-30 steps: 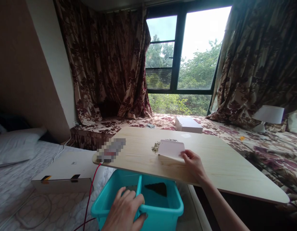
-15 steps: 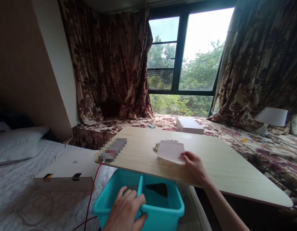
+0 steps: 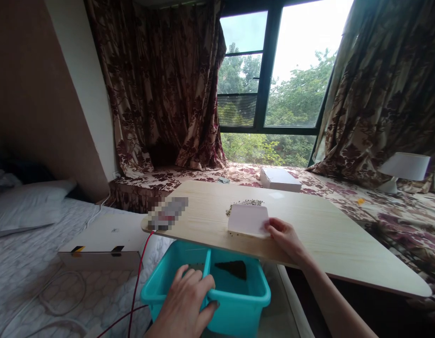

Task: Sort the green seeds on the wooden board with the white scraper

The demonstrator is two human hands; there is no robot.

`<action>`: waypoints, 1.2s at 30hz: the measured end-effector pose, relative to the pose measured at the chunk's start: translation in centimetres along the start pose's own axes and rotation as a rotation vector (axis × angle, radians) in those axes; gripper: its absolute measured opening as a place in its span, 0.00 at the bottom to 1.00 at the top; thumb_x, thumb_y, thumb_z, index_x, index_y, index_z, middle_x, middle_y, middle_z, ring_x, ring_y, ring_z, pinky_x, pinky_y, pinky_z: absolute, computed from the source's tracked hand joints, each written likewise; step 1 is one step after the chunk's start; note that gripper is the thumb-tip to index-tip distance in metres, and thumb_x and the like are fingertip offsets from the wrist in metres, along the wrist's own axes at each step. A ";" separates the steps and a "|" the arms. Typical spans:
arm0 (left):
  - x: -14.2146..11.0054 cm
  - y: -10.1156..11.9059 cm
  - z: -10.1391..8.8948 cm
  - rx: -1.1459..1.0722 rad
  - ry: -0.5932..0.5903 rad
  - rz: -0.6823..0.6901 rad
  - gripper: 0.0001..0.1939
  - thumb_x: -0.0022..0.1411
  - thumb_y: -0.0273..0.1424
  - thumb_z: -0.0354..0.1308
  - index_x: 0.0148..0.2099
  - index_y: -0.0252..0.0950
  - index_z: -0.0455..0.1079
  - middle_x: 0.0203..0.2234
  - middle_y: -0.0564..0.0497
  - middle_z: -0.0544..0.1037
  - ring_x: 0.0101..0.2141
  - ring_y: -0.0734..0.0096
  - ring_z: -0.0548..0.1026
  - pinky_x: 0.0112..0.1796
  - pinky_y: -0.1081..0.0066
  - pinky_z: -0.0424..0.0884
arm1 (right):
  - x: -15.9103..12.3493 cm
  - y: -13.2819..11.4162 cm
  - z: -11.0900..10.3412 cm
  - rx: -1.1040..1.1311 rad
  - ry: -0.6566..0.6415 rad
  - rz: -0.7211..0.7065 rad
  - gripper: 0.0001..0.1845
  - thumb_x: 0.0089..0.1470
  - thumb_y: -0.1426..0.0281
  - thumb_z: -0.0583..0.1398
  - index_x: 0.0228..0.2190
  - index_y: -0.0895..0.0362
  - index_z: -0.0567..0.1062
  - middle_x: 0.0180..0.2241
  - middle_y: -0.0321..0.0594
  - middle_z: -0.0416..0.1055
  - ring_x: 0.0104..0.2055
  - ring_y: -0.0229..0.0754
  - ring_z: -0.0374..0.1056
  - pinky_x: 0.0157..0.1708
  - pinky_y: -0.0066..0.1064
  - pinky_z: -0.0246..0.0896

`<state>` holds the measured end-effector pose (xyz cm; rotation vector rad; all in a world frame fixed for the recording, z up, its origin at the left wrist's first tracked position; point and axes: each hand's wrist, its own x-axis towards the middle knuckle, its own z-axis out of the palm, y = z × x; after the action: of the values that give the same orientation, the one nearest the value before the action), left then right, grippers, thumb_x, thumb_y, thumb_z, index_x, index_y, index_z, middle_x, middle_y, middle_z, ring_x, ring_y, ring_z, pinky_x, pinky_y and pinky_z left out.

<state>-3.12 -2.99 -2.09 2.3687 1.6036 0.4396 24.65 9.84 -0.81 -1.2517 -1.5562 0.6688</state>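
My right hand (image 3: 286, 238) pinches the right end of a thin white card (image 3: 248, 219), which leans with its lower edge on the pale wooden tabletop (image 3: 319, 230). Small dark and light grains (image 3: 253, 203) lie along the card's far side and left corner; a few specks sit in front of it. Below the table's near edge stands a teal plastic bin (image 3: 238, 296) split by a divider. My left hand (image 3: 189, 295) is closed over the near rim where the divider meets it. Dark loose material (image 3: 235, 269) lies in the right compartment; my hand partly hides the left one.
A blurred-out device (image 3: 168, 213) with a red cable lies at the table's left end. White boxes sit on the bed (image 3: 104, 237) and on the window ledge (image 3: 280, 179). A white lamp (image 3: 405, 166) stands at the right.
The card has shifted slightly left and toward the table's near edge, and more grains show behind it. My left hand keeps its place on the bin. The view has tilted slightly.
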 end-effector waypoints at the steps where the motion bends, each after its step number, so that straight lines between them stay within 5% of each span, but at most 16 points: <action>1: 0.0 0.0 0.0 -0.003 0.003 -0.001 0.05 0.58 0.26 0.57 0.35 0.41 0.65 0.31 0.56 0.70 0.39 0.66 0.69 0.54 0.57 0.51 | -0.2 -0.2 -0.1 0.005 -0.041 -0.001 0.09 0.41 0.65 0.58 0.21 0.57 0.75 0.24 0.38 0.75 0.29 0.41 0.69 0.31 0.30 0.63; 7: -0.1 0.3 -0.3 -0.005 -0.019 -0.016 0.05 0.58 0.26 0.57 0.34 0.41 0.66 0.31 0.56 0.70 0.38 0.66 0.69 0.54 0.57 0.51 | -2.3 -0.3 -0.9 0.066 -0.175 0.062 0.13 0.43 0.61 0.61 0.26 0.58 0.78 0.27 0.40 0.77 0.28 0.41 0.69 0.28 0.29 0.64; 12: -0.1 0.4 0.0 -0.021 -0.025 0.023 0.05 0.58 0.26 0.57 0.34 0.41 0.65 0.30 0.57 0.70 0.38 0.67 0.69 0.55 0.56 0.50 | -2.7 0.1 -1.4 0.072 -0.017 0.065 0.14 0.41 0.58 0.63 0.25 0.57 0.77 0.23 0.38 0.75 0.24 0.40 0.67 0.24 0.28 0.62; 17: 0.1 0.9 0.4 0.009 -0.063 0.058 0.05 0.57 0.28 0.59 0.35 0.41 0.65 0.32 0.55 0.70 0.40 0.65 0.70 0.55 0.55 0.52 | -2.1 -0.3 -2.7 0.079 -0.056 0.068 0.16 0.39 0.57 0.64 0.24 0.57 0.79 0.22 0.39 0.75 0.22 0.39 0.65 0.22 0.29 0.62; 19: 0.4 1.4 0.8 0.028 -0.084 0.092 0.05 0.57 0.29 0.60 0.36 0.41 0.66 0.33 0.55 0.70 0.41 0.65 0.70 0.56 0.55 0.52 | -1.6 -0.1 -3.6 0.081 0.056 0.057 0.16 0.39 0.57 0.64 0.25 0.57 0.79 0.22 0.40 0.75 0.22 0.38 0.65 0.22 0.30 0.63; 24: 2.0 2.7 2.6 0.120 -0.138 0.194 0.12 0.53 0.37 0.66 0.38 0.42 0.69 0.32 0.53 0.72 0.41 0.62 0.71 0.55 0.55 0.55 | 0.0 1.5 -5.2 0.079 0.351 0.082 0.17 0.39 0.58 0.64 0.28 0.58 0.80 0.25 0.42 0.77 0.22 0.39 0.66 0.22 0.30 0.62; 31: 3.6 3.7 5.9 0.189 -0.211 0.312 0.15 0.54 0.43 0.66 0.41 0.45 0.70 0.34 0.52 0.74 0.40 0.59 0.71 0.53 0.51 0.58 | 1.1 3.0 -4.2 0.023 0.341 0.081 0.17 0.42 0.60 0.60 0.30 0.59 0.80 0.28 0.44 0.79 0.28 0.44 0.72 0.26 0.32 0.64; 36: 3.2 3.1 7.9 0.211 -0.175 0.297 0.04 0.60 0.31 0.59 0.39 0.45 0.72 0.31 0.52 0.74 0.38 0.60 0.72 0.53 0.52 0.57 | 1.6 3.8 -3.5 -0.037 0.306 0.052 0.19 0.44 0.58 0.59 0.31 0.59 0.79 0.30 0.44 0.79 0.31 0.45 0.72 0.28 0.32 0.65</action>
<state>3.63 -1.41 -7.90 2.7305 1.2820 0.1142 29.38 11.98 -2.26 -1.3565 -1.2920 0.4582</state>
